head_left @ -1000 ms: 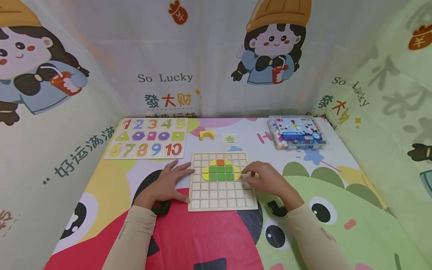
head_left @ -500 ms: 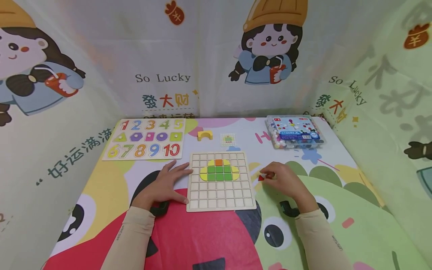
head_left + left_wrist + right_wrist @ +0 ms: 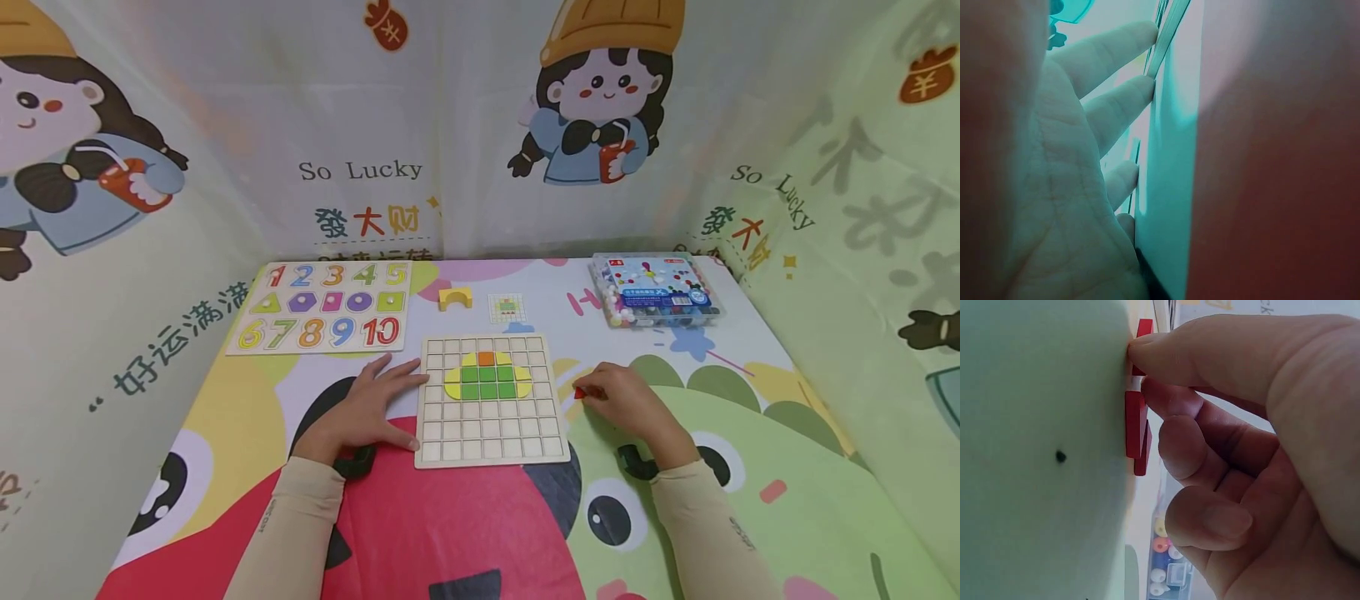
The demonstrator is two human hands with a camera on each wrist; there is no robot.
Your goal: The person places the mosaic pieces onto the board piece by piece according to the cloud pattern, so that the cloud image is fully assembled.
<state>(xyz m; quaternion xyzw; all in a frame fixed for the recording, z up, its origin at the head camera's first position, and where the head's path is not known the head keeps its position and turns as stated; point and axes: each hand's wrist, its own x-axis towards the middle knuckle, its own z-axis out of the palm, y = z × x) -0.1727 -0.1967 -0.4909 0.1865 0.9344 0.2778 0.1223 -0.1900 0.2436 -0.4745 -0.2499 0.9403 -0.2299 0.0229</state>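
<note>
A wooden grid board lies on the mat, with green, yellow and orange tiles set in its upper rows. My left hand lies flat on the mat, its straight fingers against the board's left edge. To the right of the board, my right hand is down on the mat. Its thumb and curled fingers pinch small flat red pieces, whose red tip shows at the fingertips in the head view.
At the back left lies a number puzzle board. A yellow arch block and a small pattern card sit behind the grid board. A clear plastic box of beads stands at the back right. Printed cloth walls close in three sides.
My right hand left the board's right edge, moved right onto the mat and closed its fingers on the red pieces. The left hand has stayed put.
</note>
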